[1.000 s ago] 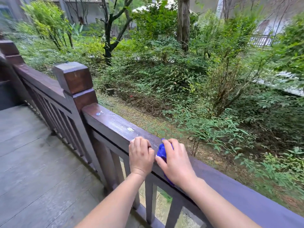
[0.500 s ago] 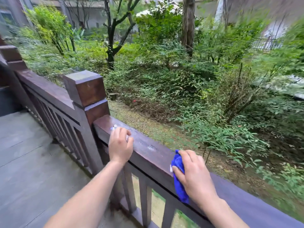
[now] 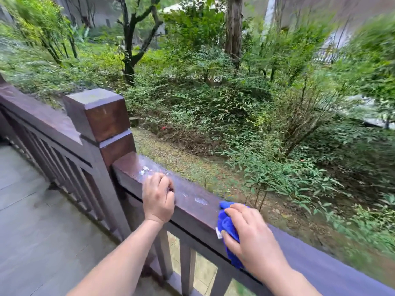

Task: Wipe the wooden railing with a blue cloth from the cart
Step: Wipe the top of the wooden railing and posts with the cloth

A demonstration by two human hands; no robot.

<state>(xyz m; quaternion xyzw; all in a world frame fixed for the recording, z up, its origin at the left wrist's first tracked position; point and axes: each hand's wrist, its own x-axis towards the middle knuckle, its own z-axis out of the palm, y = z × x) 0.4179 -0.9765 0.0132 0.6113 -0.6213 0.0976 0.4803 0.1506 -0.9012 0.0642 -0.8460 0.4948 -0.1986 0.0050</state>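
Observation:
A dark brown wooden railing [image 3: 192, 195] runs from the upper left to the lower right, with pale white spots on its top. My right hand [image 3: 254, 240] presses a bunched blue cloth [image 3: 227, 226] onto the top and near face of the rail. The cloth is partly hidden under my palm. My left hand [image 3: 158, 197] curls over the rail to the left of the cloth, close to a square post, and grips the rail's edge. The cart is not in view.
A thick square post [image 3: 100, 116] rises from the railing just left of my left hand. Grey deck boards [image 3: 38, 221] lie on my side. Beyond the rail the ground drops to a gravel strip [image 3: 171, 159] and dense shrubs [image 3: 235, 107].
My left hand slid left along the rail away from my right hand, toward the post. The cloth hand shifted slightly along the rail, and the view swung left.

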